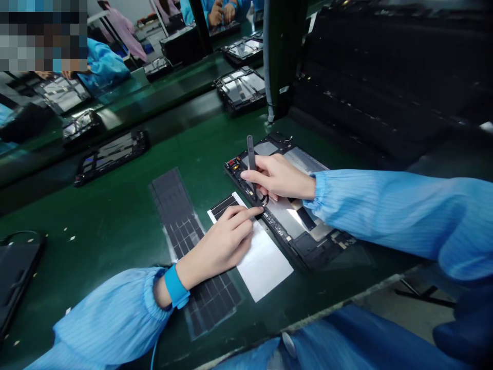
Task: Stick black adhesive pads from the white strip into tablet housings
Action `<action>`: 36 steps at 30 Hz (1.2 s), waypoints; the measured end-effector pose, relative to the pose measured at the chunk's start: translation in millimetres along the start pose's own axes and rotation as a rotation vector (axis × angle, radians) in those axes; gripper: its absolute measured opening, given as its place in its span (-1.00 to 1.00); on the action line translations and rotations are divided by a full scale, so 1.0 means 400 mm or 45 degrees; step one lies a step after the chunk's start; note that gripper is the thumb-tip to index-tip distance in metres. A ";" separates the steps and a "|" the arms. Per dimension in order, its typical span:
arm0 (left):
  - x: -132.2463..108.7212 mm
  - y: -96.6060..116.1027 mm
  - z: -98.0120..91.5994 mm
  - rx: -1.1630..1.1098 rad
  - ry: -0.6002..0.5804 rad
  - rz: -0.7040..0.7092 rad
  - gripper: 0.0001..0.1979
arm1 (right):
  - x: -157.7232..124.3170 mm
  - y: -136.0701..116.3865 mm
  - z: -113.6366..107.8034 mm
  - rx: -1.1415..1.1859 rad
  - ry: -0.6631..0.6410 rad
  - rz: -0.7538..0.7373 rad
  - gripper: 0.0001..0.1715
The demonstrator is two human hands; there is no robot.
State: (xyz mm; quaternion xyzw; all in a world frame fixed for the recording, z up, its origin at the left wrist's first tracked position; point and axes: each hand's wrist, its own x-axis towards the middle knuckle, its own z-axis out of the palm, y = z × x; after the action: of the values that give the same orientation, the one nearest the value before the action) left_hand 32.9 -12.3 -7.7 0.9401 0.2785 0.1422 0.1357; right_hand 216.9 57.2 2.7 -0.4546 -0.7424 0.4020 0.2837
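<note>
An opened tablet chassis lies on the green mat, its silver shield and circuit boards showing. My right hand is closed round black tweezers, held upright with the tips down on the chassis's left edge. My left hand rests on a white backing sheet; its fingers are curled and the index finger points at the spot where the tweezer tips touch. Whether it pinches anything I cannot make out. A blue wrist strap circles my left wrist.
A long strip of dark stickers lies left of the sheet. More opened tablets sit on the conveyor behind. Stacked black trays fill the back right, with a dark post beside them. Other people in blue sleeves work opposite.
</note>
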 end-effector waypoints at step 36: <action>0.015 0.058 0.026 -0.251 0.206 -0.376 -0.82 | 0.010 0.014 0.005 0.254 -0.039 0.028 -0.83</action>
State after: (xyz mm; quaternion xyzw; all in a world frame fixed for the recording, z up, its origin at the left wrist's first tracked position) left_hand 52.5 -29.4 -8.6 0.8567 0.4081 0.2225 0.2235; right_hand 216.3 61.8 -2.9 -0.4259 -0.6980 0.4840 0.3117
